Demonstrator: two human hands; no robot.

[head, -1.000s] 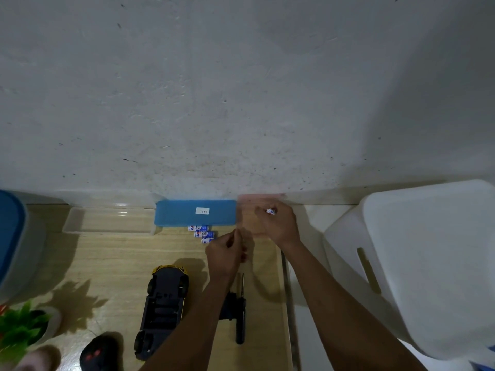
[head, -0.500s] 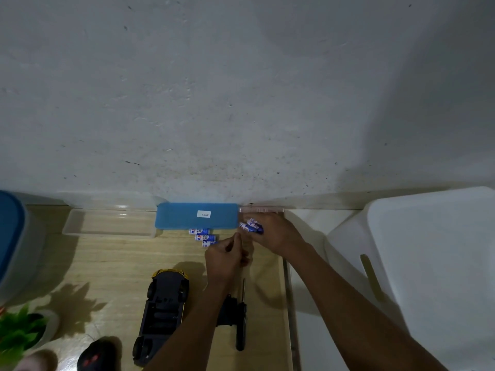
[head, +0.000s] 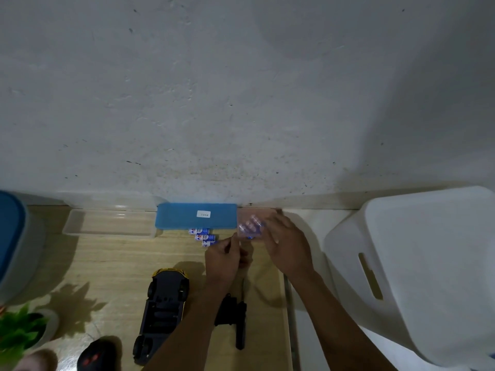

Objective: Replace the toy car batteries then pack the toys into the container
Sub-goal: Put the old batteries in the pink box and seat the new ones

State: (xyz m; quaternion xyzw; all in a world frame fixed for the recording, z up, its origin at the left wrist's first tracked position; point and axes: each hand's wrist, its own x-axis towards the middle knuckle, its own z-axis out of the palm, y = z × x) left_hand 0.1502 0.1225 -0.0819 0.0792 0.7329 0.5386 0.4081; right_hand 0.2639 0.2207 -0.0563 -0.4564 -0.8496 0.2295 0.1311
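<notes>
At the back edge of the wood floor (head: 120, 263), right up against the wall, is where I'm working. My right hand (head: 284, 245) is over the small clear box (head: 247, 227), which sits in the back right corner. The fingers look fairly straight, but it's all motion blur there, so I honestly can't tell if I'm gripping anything. There are blue batteries showing through the plastic, so I'd guess that box is where one set is being kept apart.

My left hand (head: 223, 259) is just beside it with the fingers curled and thumb and forefinger close together. Whether anything is pinched in there, I can't tell.

Three loose batteries (head: 202, 236) lie in a little staggered row touching the front of the blue lid (head: 187, 216), close enough to grab.

The toy car (head: 166, 309) is near the front edge, left of my arm. It's flipped belly-up, which makes sense for getting at the battery bay: black chassis, wheels up, yellow body peeking round the nose. The screwdriver (head: 240, 330) lies just beside it, under my forearm. The white container (head: 428, 263) waits off the right edge, nothing packed from what shows.
</notes>
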